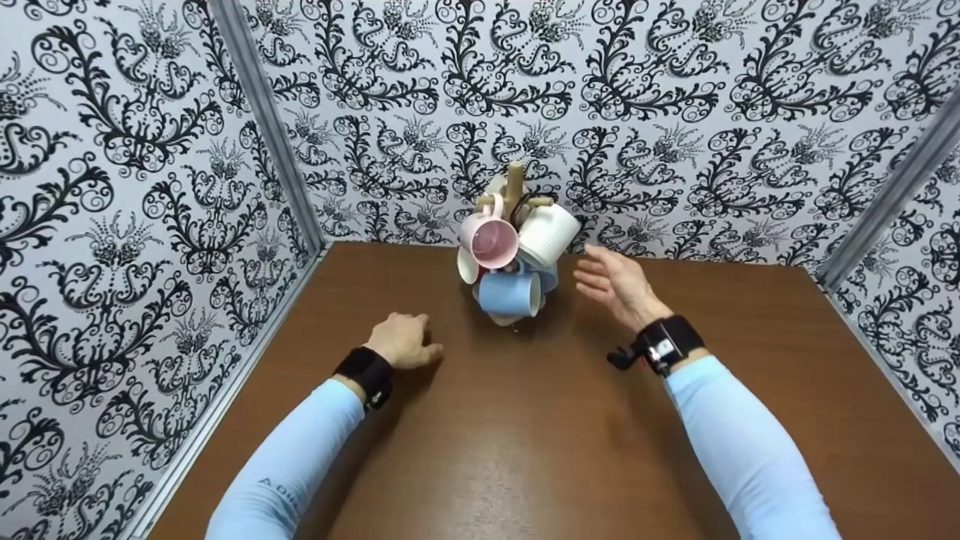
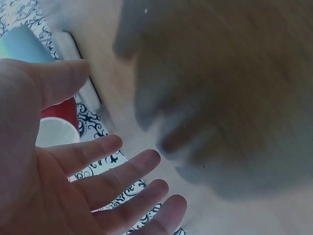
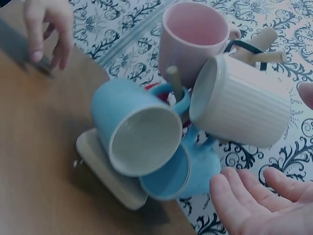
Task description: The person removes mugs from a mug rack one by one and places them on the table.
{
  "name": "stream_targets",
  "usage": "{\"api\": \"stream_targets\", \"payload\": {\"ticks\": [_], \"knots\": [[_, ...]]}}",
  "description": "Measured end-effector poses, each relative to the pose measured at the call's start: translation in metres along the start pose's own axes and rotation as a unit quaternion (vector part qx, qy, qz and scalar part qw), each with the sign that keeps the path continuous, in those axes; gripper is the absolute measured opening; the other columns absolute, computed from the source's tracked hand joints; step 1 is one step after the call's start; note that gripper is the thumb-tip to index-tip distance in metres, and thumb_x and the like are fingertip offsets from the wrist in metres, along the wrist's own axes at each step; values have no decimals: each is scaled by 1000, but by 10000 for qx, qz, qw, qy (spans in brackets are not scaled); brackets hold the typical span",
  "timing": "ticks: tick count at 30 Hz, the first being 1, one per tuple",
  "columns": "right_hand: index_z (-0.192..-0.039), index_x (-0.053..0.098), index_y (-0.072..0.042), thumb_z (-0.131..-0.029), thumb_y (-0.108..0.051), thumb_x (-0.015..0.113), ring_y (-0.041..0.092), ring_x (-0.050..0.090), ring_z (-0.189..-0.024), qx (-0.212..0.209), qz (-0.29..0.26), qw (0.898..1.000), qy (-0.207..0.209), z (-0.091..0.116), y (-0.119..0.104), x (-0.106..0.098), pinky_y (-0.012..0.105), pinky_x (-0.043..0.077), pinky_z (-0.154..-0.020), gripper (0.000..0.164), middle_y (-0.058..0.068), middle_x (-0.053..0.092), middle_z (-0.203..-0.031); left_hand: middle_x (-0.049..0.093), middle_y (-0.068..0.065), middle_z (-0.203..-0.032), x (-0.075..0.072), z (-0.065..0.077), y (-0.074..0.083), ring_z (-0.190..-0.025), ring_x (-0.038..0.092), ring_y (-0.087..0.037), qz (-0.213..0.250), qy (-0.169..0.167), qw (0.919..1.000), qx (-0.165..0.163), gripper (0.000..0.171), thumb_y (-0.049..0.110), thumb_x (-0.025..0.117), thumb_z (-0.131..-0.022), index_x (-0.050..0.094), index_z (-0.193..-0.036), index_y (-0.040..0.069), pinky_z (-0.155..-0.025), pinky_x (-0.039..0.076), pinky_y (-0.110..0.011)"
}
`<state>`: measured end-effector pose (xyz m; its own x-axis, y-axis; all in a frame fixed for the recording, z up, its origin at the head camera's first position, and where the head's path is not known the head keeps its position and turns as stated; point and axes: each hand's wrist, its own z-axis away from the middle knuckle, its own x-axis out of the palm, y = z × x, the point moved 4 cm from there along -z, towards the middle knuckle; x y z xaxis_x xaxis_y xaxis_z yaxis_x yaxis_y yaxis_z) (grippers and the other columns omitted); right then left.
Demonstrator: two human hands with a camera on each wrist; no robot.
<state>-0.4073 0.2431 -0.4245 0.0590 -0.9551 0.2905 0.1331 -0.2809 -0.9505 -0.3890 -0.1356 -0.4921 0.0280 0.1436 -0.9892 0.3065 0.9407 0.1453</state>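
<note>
A wooden mug tree stands near the back wall with several mugs hanging on its pegs. Toward its top are a pink mug and a ribbed white mug. Lower hang a light blue mug, a second blue mug and a red mug with a white inside. My right hand is held just right of the mugs, fingers extended, holding nothing. To the left and nearer me, my left hand hovers low over the table, its fingers loose and nothing in them.
The brown wooden table meets patterned walls at the back and both sides. A grey metal strip runs up the left corner. Under the mugs, the tree's pale base rests on the tabletop.
</note>
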Motion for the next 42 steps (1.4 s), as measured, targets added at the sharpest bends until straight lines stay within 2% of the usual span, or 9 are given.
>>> {"api": "stream_targets", "payload": {"ticks": [5,9,14,20,26,28,33,38,42], "knots": [[-167,17,-3,-102,-38,70,43,42,-149,121,-233,9996,77,-11,-6,15,45,45,-116,90,29,31,-165,73,-21,-113,2,2,6,-109,68,-46,-9,15,10000,42,54,55,73,-93,68,-116,6,-86,57,-61],[-168,14,-5,-103,-36,68,45,29,-155,309,-619,9976,-7,-16,-4,23,47,38,-121,91,30,17,-171,73,-20,-113,4,5,10,-108,67,-46,-16,59,9999,145,54,57,70,-95,68,-113,6,-84,57,-62],[-169,14,-5,-105,-35,65,43,28,-157,437,-1011,9939,-39,-21,0,31,46,32,-125,87,30,13,-172,72,-20,-117,8,8,13,-110,66,-46,-116,108,9995,285,58,61,64,-97,69,-115,6,-86,57,-62],[-169,14,-10,-102,-38,69,41,34,-155,443,-1235,9913,31,-33,2,43,45,33,-125,91,30,23,-170,72,-20,-115,9,7,18,-110,66,-45,-152,101,9989,426,58,59,65,-97,69,-115,5,-87,57,-61],[-164,25,-6,-102,-40,65,36,37,-153,390,-1301,9907,66,-45,3,56,45,25,-128,81,24,33,-166,72,-20,-119,11,3,24,-112,65,-45,-228,199,9984,485,61,60,67,-96,70,-121,4,-87,57,-61],[-161,31,-5,-103,-39,64,35,42,-148,407,-1419,9890,110,-49,5,59,41,30,-125,75,22,40,-159,71,-20,-120,11,3,26,-112,65,-45,-209,186,9984,492,62,60,67,-96,70,-123,4,-88,57,-62],[-151,41,-5,-103,-37,65,27,55,-126,283,-1708,9849,4,-59,6,63,36,46,-108,63,14,54,-137,71,-19,-122,11,4,30,-113,64,-44,-208,138,9982,539,65,62,64,-97,69,-125,4,-88,57,-61],[-137,52,-5,-103,-30,70,25,62,-115,122,-2005,9796,-21,-65,7,66,36,51,-100,45,11,63,-128,71,-19,-121,10,5,29,-113,64,-43,-208,149,9981,557,64,62,65,-97,69,-125,5,-88,57,-61],[-130,57,-4,-100,-24,75,25,66,-108,92,-2181,9758,147,-68,10,67,35,55,-94,41,11,68,-119,72,-20,-121,11,7,28,-113,64,-44,-226,145,9980,573,64,61,65,-97,71,-127,5,-87,57,-62]]}}
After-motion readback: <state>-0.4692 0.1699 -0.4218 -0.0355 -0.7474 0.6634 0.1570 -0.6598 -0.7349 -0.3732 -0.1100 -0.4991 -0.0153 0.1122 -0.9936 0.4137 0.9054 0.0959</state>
